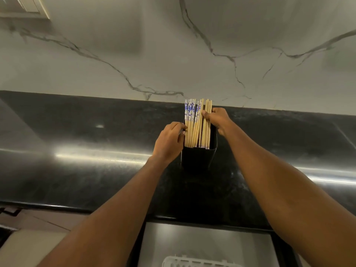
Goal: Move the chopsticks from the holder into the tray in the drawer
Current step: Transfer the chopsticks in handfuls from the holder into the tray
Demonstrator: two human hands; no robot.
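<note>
A black rectangular holder (196, 158) stands on the dark countertop near the marble wall. Several bamboo chopsticks (194, 130) with blue-and-white patterned tops stand in it. My left hand (169, 141) grips the holder's left side at its rim, fingers curled against the outer chopsticks. My right hand (215, 119) reaches in from the right, thumb and fingers curled round the right part of the bundle. Below the counter's front edge an open drawer (202, 241) shows a grey floor, with the white slotted tray (194, 262) at the bottom edge of the view.
The black polished countertop (86, 151) stretches left and right of the holder. A white marble backsplash (173, 54) rises behind it. A cabinet corner (28, 6) shows at the top left. Tiled floor (28, 224) lies to the left of the drawer.
</note>
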